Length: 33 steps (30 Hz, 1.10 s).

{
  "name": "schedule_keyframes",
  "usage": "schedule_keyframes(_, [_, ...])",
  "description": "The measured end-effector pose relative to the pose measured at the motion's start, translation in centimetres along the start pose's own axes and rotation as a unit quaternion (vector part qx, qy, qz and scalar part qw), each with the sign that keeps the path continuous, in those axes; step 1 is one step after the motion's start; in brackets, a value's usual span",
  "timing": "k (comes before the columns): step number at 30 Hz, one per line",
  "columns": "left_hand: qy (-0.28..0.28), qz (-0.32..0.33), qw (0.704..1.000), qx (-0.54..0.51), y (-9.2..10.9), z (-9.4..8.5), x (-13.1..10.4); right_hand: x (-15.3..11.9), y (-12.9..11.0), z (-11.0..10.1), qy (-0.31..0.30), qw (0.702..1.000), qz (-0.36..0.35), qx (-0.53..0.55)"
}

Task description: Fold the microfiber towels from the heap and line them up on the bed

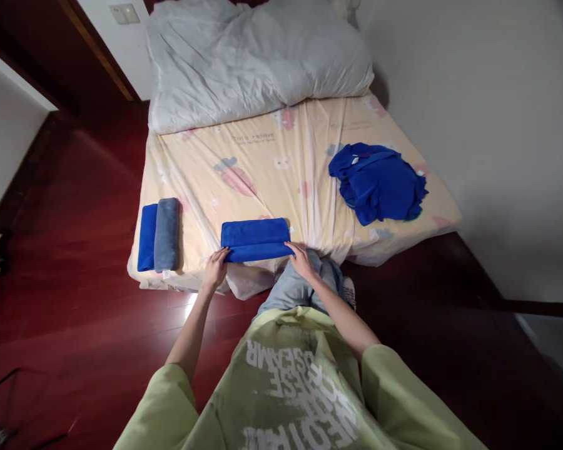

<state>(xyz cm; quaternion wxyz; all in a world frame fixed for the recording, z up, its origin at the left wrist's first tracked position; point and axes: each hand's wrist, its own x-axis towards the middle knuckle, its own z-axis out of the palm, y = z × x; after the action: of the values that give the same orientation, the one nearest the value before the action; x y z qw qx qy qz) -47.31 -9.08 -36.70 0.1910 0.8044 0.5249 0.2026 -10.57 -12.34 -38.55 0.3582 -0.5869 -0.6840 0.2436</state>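
The royal-blue, rectangular folded cloth [254, 231] lies flat at the near edge of the bed, between the two hands; its long axis runs from nine o'clock to three o'clock, with one fold line along this axis; neither hand is nearer, as both touch it. The left hand [215, 267] is at its eight o'clock corner and the right hand [302, 261] at its four o'clock corner; the fingers of each are narrow and seem to pinch the ends of the near folded strip.

The fabric looks soft and matte, with straight edges; at nine o'clock, well apart, lie a grey, plush-looking folded cloth [167, 234] and a narrow blue folded cloth [147, 237], side by side and touching; towards two o'clock is a crumpled, rounded blue fabric heap [380, 187]. Under all is a cream, wrinkled, carrot-printed bed sheet [192, 175]; at twelve o'clock rests a puffy, whitish-grey quilt [258, 56].
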Motion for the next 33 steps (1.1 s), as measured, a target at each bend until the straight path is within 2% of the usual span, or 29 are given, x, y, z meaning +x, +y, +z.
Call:
schedule_keyframes(3, [0.027, -0.029, 0.997, -0.072, -0.5, 0.1, 0.3, 0.4, 0.4, 0.6, 0.016, 0.998, 0.043, 0.038])
schedule_keyframes(7, [0.046, -0.062, 0.989, -0.124, -0.8, -0.2, 0.7, 0.9, 0.9, 0.8, 0.033, 0.997, 0.047, 0.043])
schedule_keyframes(16, [0.098, -0.113, 0.979, -0.141, -0.9, 0.2, 0.7, 1.1, 1.1, 0.8, 0.068, 0.996, 0.049, 0.034])
schedule_keyframes(23, [0.146, -0.193, 0.955, -0.173, -1.1, 0.8, 0.8, 1.3, 1.0, 0.9, 0.103, 0.985, 0.136, -0.008])
schedule_keyframes(33, [0.136, -0.242, 0.942, -0.186, -0.8, 0.9, 1.0, 1.3, 1.0, 1.0, 0.109, 0.982, 0.156, 0.018])
